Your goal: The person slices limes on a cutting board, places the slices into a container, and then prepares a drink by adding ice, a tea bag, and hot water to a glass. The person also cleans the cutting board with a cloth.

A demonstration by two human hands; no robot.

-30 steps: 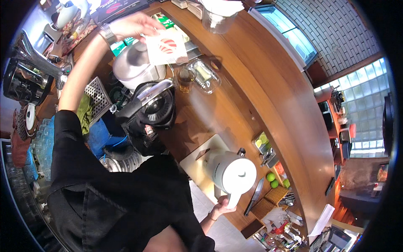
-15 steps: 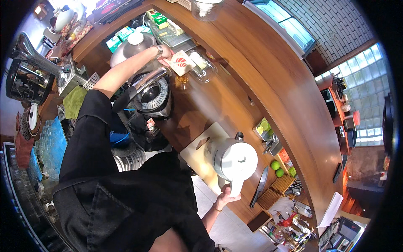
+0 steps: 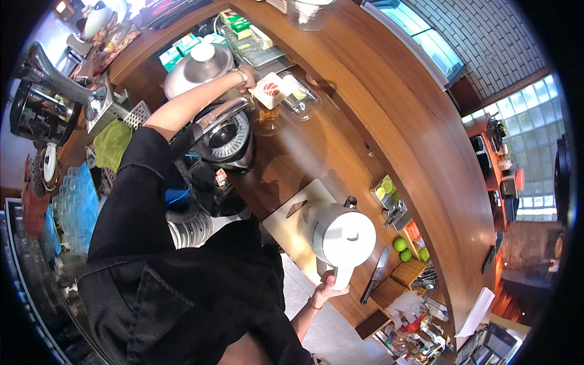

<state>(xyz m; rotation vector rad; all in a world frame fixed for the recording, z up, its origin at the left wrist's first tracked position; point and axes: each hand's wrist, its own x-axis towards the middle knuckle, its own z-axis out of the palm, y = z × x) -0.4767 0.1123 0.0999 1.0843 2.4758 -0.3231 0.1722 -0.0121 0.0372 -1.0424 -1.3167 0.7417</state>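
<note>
Head view: a white kettle (image 3: 340,234) was gripped by its handle in the right hand (image 3: 327,289), above a pale board (image 3: 291,222) on the wooden tabletop (image 3: 377,115). A small white carton (image 3: 269,90) was held in the left hand (image 3: 247,79) over a glass (image 3: 267,115), beside a juicer (image 3: 226,135). Limes (image 3: 401,248) and a knife (image 3: 373,275) were seen near the kettle.

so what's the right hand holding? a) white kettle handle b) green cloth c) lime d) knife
a: the right hand grips the handle of the white kettle above the cutting board, while the knife lies untouched beside it.
</note>
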